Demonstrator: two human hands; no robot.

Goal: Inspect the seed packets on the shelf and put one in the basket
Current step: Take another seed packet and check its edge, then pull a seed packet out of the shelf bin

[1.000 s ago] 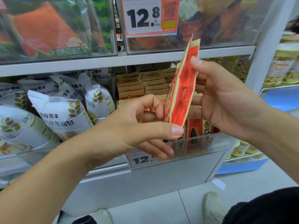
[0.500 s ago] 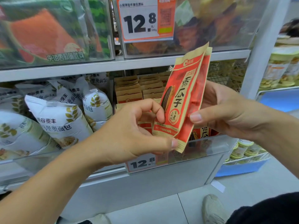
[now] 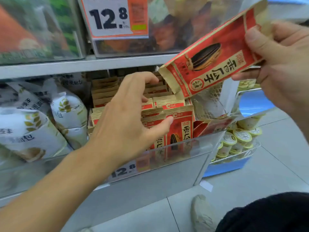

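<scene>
Far left, on the shelf (image 3: 83,64): white bread bags (image 3: 25,128), stacked behind a clear front rail, well apart from the task.

In the middle: left hand (image 3: 132,118) reaching into the row of seed packets (image 3: 180,124). Released, fingers spread and loosely bent, holding nothing. Thumb tip touching the top of a front packet, index finger near the tops of the rear ones.

To the right, above that row: held packet (image 3: 212,62), tilted, printed face toward the camera, lower corner hanging just over the shelved ones. Grasped by the right hand (image 3: 280,64), thumb on the front near the top edge, other fingers behind. No basket in view, so not yet put in.

Possible trouble from here:
- Toppling the standing row, if the left hand pushes deeper between the packets.
- Slipping of the held packet, since pinched only at one end and hanging tilted.
- Catching its lower corner on the shelved tops when moving away.
- Missing the basket, being out of sight.

Counts: one held packet; about four packet fronts readable in the row, with many more tops behind, too crowded to count; at least three bread bags; two price tags (image 3: 115,17); two hands.
</scene>
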